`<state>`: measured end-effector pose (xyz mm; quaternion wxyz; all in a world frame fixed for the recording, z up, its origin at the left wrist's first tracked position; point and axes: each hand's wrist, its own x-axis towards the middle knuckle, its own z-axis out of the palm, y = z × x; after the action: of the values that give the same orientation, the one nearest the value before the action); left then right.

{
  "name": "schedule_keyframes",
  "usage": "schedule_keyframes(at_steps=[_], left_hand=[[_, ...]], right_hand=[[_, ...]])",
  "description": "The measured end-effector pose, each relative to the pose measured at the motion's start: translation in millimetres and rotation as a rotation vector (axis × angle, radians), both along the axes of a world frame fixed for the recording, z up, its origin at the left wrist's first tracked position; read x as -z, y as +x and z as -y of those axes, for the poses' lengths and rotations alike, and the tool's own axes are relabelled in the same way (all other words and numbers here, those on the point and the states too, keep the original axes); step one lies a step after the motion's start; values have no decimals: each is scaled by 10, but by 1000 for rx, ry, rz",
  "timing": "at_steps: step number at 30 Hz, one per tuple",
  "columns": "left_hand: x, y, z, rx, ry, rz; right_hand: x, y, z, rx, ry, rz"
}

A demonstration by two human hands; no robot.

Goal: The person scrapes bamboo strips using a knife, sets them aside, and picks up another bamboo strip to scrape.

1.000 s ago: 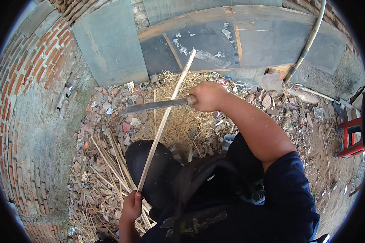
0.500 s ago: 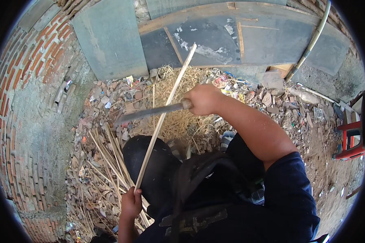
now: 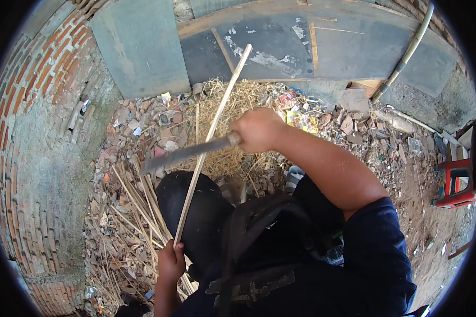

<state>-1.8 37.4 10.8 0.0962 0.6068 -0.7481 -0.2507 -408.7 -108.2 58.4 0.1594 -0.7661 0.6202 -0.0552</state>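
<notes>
My left hand [image 3: 171, 262] grips the near end of a long, pale wooden strip [image 3: 215, 120], which slants up and away past my knee. My right hand [image 3: 257, 130] is closed round the short handle of a machete [image 3: 186, 154]. Its broad blade points left and crosses the strip around the middle, looking in contact with it. The blade is slightly blurred. Beneath the strip's far half lies a heap of curly pale shavings [image 3: 254, 100]. Beside my left knee several more thin wooden strips [image 3: 137, 206] lie in a loose bundle.
Rubble and litter [image 3: 349, 127] cover the ground around my feet. A brick wall [image 3: 42, 174] rises at left, and grey panels [image 3: 333, 53] stand at the back with a bamboo pole [image 3: 407, 55] leaning there. A red plastic stool [image 3: 456, 182] sits at far right.
The machete and my right hand have shifted slightly left and nearer along the strip. The strip's far end has tipped a little left. My left hand keeps its hold.
</notes>
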Motion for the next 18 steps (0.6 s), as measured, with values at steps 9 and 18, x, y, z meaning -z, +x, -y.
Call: schedule_keyframes(at_steps=[9, 18], left_hand=[[-17, -22, 44, -3, -31, 30], [80, 20, -35, 33, -99, 74]], right_hand=[[106, -306, 167, 184, 40, 13], [126, -142, 129, -98, 65, -98]])
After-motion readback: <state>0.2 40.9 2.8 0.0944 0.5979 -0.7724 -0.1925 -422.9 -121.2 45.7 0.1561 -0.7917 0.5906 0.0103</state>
